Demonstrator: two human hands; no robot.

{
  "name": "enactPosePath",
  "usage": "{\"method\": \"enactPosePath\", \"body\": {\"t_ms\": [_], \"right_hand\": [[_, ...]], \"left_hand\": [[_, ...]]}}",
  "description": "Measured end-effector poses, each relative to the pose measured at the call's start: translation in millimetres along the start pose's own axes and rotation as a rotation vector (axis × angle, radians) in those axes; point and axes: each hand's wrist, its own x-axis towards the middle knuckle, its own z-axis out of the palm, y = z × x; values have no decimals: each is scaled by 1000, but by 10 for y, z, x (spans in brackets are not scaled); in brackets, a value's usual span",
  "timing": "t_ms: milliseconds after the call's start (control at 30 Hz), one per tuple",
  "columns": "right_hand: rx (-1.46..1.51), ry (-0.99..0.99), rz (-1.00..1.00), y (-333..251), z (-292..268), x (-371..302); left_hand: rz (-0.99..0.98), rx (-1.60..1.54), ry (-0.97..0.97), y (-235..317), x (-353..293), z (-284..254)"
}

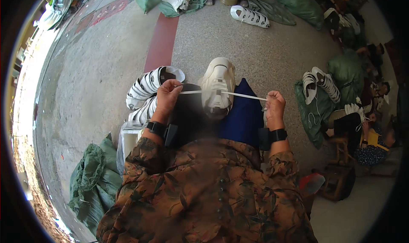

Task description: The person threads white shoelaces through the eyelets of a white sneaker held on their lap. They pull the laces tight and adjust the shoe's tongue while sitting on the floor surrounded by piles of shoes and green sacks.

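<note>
Fingers of the left hand (pixel 167 97) are pinching together on one side of a white shoelace (pixel 246 96); those of the right hand (pixel 276 104) are clamping the other side. Lace is running taut crosswise through a cream sneaker (pixel 218 86), which is sitting at the lap between both hands, beside blue cloth (pixel 246 119). Sneaker's long axis is pointing straight away from the person, across the lace; toe end, cannot tell surely. Small dark patch is showing mid-shoe, too small to read. Black-and-white shoes (pixel 144 90) are lying beside the left hand.
</note>
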Motion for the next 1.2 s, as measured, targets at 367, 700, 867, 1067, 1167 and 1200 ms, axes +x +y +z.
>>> {"method": "enactPosePath", "body": {"t_ms": [367,700,867,1067,1167,1200], "right_hand": [[-764,-493,-668,-31,732,-286],[-777,-469,-643,49,1027,-266],[-1044,-485,-817,-54,1165,-451],[-1077,-506,-730,-67,1046,-308],[-1115,-481,-738,-35,1050,-192],[-1119,-468,-741,-18,1021,-136]], "left_hand": [[476,935,-355,427,15,703],[638,1125,-242,198,-32,677],[458,872,-223,255,-193,759],[472,985,-260,114,105,874],[369,958,-258,222,219,853],[377,917,-259,283,220,875]]}}
